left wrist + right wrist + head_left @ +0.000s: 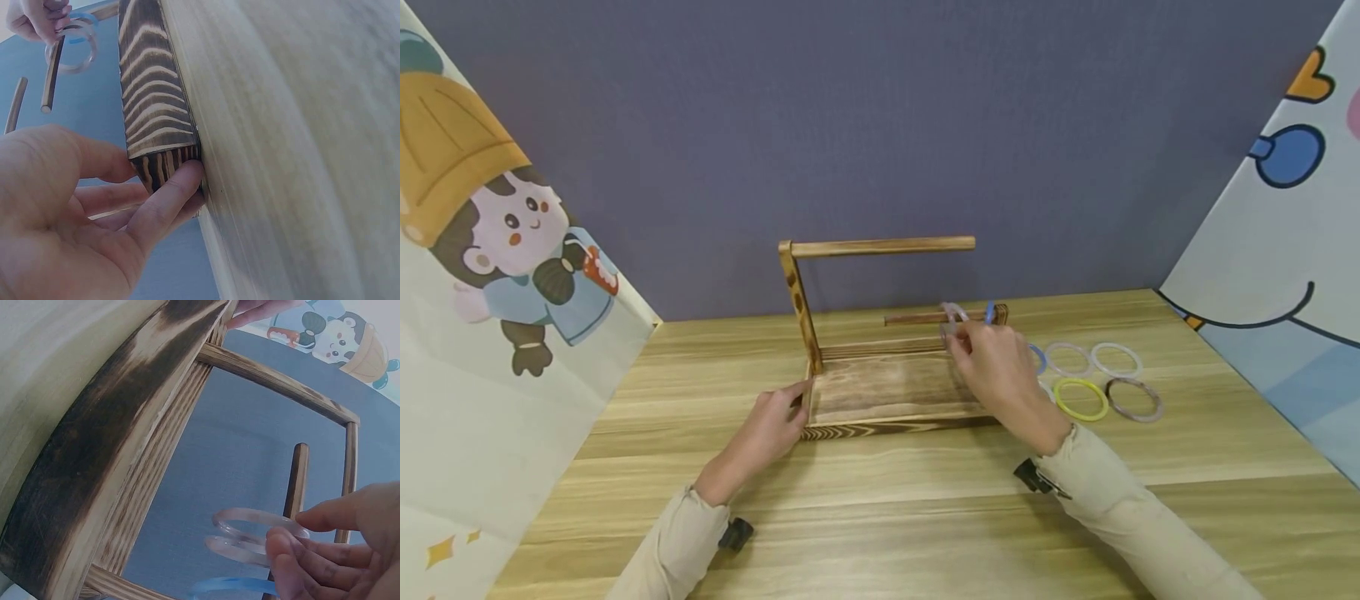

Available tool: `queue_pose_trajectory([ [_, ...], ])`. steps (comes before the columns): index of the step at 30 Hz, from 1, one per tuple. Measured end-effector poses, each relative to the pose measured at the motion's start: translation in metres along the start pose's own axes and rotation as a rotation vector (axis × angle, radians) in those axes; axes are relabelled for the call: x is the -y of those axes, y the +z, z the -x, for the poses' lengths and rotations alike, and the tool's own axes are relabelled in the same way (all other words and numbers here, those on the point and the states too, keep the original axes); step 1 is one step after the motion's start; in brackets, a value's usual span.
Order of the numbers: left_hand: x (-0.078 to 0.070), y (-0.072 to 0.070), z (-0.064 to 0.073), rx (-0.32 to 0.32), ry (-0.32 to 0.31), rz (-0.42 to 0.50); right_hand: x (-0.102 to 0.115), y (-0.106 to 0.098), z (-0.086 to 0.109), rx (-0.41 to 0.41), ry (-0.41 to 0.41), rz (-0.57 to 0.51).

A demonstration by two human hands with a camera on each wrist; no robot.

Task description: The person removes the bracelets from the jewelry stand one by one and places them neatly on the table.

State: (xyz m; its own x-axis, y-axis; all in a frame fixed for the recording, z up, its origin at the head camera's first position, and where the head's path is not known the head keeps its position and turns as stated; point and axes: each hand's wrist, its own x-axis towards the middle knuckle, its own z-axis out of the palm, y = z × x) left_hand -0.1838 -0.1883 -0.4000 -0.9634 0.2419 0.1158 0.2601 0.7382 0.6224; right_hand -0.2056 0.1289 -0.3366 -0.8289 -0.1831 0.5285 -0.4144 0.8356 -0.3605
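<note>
A wooden display stand (887, 390) has a tray-like base, a tall left post with an upper rod (883, 247), and a lower rod (910, 319) reaching in from the right. My left hand (771, 423) holds the base's left end, fingers and thumb about its corner (165, 169). Between thumb and fingertips, my right hand (1000, 371) pinches a pale translucent bangle (247, 514) that encircles the lower rod. Close beside it is a second pale bangle (234, 551). A blue bangle (234, 584) hangs further along the rod, nearer its right support.
Several bangles lie on the table right of the stand, among them a yellow one (1082, 417), a brownish-purple one (1138, 419), a clear one (1116, 376) and a blue one partly behind my right hand. A grey-blue panel (880, 125) rises behind, with printed panels at both sides.
</note>
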Motion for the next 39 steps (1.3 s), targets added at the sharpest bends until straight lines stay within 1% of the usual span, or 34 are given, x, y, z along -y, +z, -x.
queue_pose_trajectory([
  [3,0.000,0.000,0.000,0.002,-0.003,0.003,0.001,0.001,0.001,-0.005,-0.009,-0.004],
  [9,0.001,0.001,0.000,0.011,-0.015,0.016,0.002,0.004,0.002,-0.002,-0.010,-0.054],
  [12,0.001,0.001,-0.001,0.010,-0.012,0.011,0.002,0.006,0.002,-0.005,-0.014,-0.069],
  [17,0.001,0.002,-0.001,0.004,0.000,0.000,0.002,0.008,0.004,-0.016,-0.037,-0.085],
  [22,0.001,0.002,-0.001,0.018,-0.004,0.023,0.002,0.012,0.005,-0.039,-0.054,-0.097],
  [31,-0.001,0.000,0.002,0.016,-0.011,0.018,0.004,0.017,0.004,-0.045,-0.095,-0.159],
  [34,-0.001,-0.001,0.002,0.015,-0.015,0.018,0.004,0.019,0.003,-0.044,-0.092,-0.195],
  [39,-0.001,-0.001,0.000,0.010,0.010,0.008,0.004,0.019,0.003,-0.046,-0.063,-0.227],
])
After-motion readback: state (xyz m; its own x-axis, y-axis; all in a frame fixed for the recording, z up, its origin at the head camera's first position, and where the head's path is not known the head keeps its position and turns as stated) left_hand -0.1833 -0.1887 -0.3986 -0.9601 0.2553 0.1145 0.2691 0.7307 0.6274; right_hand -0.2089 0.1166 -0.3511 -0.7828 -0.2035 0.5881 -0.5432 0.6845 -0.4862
